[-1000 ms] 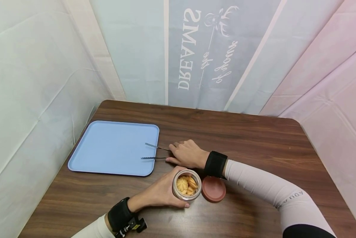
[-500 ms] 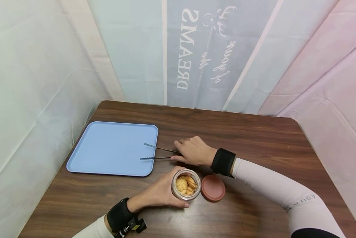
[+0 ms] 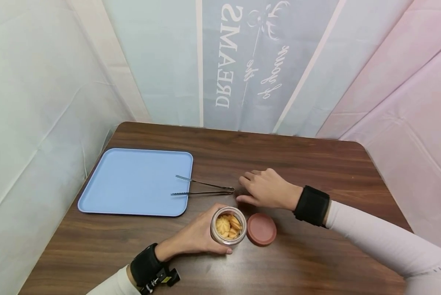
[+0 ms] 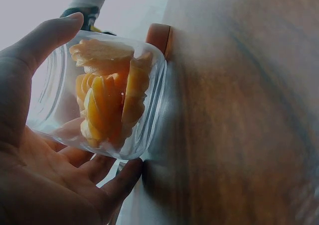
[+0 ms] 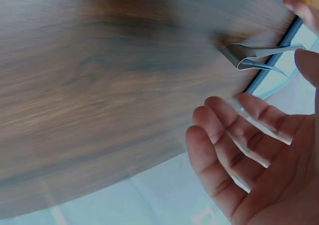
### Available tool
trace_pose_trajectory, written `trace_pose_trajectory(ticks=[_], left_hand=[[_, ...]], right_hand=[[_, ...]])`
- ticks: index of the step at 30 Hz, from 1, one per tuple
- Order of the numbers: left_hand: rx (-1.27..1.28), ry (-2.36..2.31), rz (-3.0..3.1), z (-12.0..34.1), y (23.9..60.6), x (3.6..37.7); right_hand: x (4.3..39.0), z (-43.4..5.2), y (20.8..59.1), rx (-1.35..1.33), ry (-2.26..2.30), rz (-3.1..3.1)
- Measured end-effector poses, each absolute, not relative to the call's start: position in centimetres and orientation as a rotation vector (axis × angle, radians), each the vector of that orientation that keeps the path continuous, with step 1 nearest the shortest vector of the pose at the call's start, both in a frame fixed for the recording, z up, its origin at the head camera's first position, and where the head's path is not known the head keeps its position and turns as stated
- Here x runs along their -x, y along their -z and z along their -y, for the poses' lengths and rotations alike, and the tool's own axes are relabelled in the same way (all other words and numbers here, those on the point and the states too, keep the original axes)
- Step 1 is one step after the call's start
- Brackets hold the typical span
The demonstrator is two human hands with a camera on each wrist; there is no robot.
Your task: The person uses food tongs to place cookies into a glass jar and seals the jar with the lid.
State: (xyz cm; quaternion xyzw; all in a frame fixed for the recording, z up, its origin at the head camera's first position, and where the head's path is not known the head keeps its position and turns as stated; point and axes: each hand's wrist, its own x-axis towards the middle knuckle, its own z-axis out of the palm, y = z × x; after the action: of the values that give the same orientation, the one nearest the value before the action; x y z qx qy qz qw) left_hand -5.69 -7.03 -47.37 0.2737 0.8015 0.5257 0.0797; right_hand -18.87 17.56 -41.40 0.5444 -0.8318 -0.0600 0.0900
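Observation:
My left hand [image 3: 202, 233] curls around a clear jar [image 4: 60, 93] on the table, thumb on the near side. Inside the jar are several golden flower-shaped cookies [image 3: 227, 226]. Metal tongs [image 3: 209, 192] lie with their toothed tips over the right edge of a blue tray [image 3: 139, 180] and their bent end on the wood. Just right of that bent end hovers or rests my right hand [image 3: 268, 189], apart from the tongs. In the right wrist view its fingers [image 5: 214, 160] are relaxed and hold nothing.
A round reddish lid [image 3: 261, 229] lies right beside the jar. The brown wooden table [image 3: 316, 262] reaches back to a hanging cloth [image 3: 235, 61] with printed lettering. Pale fabric walls [image 3: 32, 102] flank the table on both sides.
My right hand has let go of the tongs and moved right, away from them; their bent end now shows. The left hand stays on the jar.

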Motion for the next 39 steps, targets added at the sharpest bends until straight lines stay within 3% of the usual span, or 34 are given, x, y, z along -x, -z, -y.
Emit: trace_pose_trajectory(ticks=[14,26,39], left_hand=[[-0.8,-1.586,-2.379,7.1,47.4,5.7],[-0.782,-1.574,-2.375,7.1,47.3,5.8],[-0.789,-1.571,-2.379,7.1,47.4,5.7]], right_hand=[[15.4,-21.8,40.4,-1.759,0.166,2.424],[12.9,-22.1,41.8,-1.877,0.166,2.576],[12.5,-22.1,42.8,-1.913,0.163,2.687]])
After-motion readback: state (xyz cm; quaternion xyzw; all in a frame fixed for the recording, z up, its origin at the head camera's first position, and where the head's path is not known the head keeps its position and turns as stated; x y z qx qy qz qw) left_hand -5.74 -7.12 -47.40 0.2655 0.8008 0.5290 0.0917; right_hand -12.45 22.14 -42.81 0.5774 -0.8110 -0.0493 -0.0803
